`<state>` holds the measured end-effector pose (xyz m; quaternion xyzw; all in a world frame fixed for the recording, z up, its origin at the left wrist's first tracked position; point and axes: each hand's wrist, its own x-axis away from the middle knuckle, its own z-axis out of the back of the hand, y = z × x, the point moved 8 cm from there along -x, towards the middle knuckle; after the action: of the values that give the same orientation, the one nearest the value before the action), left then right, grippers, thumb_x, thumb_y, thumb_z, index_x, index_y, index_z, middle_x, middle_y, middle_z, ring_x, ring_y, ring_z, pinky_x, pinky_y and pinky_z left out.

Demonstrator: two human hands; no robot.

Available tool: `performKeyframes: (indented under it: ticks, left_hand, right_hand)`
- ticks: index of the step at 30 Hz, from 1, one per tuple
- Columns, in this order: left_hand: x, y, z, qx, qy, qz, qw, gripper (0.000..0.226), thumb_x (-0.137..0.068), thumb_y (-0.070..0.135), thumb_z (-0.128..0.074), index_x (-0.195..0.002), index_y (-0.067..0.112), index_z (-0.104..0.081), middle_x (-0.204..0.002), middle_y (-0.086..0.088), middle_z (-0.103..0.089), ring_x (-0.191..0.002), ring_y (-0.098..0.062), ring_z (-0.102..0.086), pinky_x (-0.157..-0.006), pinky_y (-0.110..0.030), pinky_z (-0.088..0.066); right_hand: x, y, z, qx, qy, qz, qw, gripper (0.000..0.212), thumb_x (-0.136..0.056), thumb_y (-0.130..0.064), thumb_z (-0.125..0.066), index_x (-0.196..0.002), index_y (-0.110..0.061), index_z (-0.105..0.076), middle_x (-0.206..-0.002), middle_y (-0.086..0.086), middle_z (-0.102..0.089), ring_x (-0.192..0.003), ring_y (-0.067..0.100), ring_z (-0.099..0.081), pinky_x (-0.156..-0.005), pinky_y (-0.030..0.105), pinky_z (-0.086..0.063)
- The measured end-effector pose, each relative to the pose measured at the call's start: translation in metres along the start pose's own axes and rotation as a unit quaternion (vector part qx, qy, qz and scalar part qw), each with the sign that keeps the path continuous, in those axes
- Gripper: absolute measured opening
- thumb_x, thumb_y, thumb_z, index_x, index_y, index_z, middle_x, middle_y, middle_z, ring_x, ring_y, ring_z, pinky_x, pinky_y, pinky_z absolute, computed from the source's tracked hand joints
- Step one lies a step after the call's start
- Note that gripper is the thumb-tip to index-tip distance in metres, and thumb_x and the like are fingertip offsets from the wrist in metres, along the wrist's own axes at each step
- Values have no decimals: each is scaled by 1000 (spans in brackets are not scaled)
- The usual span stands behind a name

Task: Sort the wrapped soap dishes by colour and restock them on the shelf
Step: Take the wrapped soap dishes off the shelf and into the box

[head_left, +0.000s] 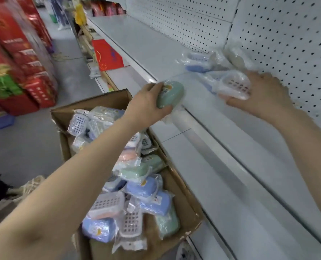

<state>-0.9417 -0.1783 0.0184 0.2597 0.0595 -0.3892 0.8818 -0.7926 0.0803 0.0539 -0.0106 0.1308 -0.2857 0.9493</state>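
Left hand [148, 104] grips a sage-green oval plastic soap dish in clear crinkly wrap [172, 94], fingers curled round it, right at the front lip of the white metal shelf [137, 38]. Right hand [262, 94], further in on the shelf, clamps a wrapped soap dish with white slotted insert [234, 86]; base colour unclear, blurred, maybe blue.

Just beyond the right hand: wrapped blue soap dishes [199, 63] and one pale wrapped dish [234, 57] against the white perforated pegboard back [287, 34]. Under the left forearm: open brown cardboard box [92, 102], a loose heap of mixed blue, green, pink and white-grille dishes.

Step, as I read it: placing, early on, since most stock is in the box. Next move likely sets the right-hand dish with its colour group and starts a separate green spot to the left of the blues.

Dishes are hard smooth plastic with rounded corners. The film is slick, baggy and glossy, so a grip could slide on it. Stacked pieces may skate on the smooth painted shelf.
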Motion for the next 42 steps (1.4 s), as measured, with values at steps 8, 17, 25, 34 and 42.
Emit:
performKeyframes:
  ticks: [8, 17, 25, 34, 42]
  left_hand:
    - [166, -121, 4, 17, -55, 119, 991, 90, -74, 38, -72, -150, 14, -31, -146, -11, -36, -126, -32, -45, -103, -41, -41]
    - [349, -172, -74, 30, -212, 170, 962, 93, -66, 44, -66, -149, 17, -33, -145, -5, -36, -125, -28, -46, -100, -41, -45]
    - [410, -165, -125, -56, -308, 76, 947, 92, -72, 43, -72, -151, 26, -27, -150, -4, -33, -129, -27, -44, -104, -39, -42]
    - [413, -161, -160, -116, -357, 39, 926, 88, -85, 30, -69, -153, 36, -13, -158, 3, -19, -144, -24, -22, -119, -40, -18]
    - [347, -143, -124, -98, -323, 31, 941, 64, -92, 47, -57, -149, 29, -33, -152, 2, -35, -136, -22, -36, -108, -37, -37]
  right_hand:
    - [132, -166, -81, -72, -2, 109, 991, 89, -74, -72, -62, -144, -27, -29, -127, 12, -49, -111, 36, -50, -86, 45, -44]
    - [282, -174, -253, -13, -331, 158, 930, 77, -77, -65, -61, -142, -42, -26, -131, 6, -42, -116, 30, -46, -94, 39, -41]
    - [325, -201, -302, 76, -337, 329, 879, 84, -71, -66, -70, -144, -35, -43, -150, 5, -37, -137, 31, -35, -113, 48, -25]
    - [305, -194, -295, 54, -339, 290, 894, 66, -93, -65, -28, -148, -29, -37, -153, 5, -36, -139, 27, -35, -111, 41, -28]
    - [257, -189, -224, 46, -247, 266, 931, 55, -102, -42, -41, -150, -19, -33, -151, 7, -37, -138, 26, -36, -113, 37, -28]
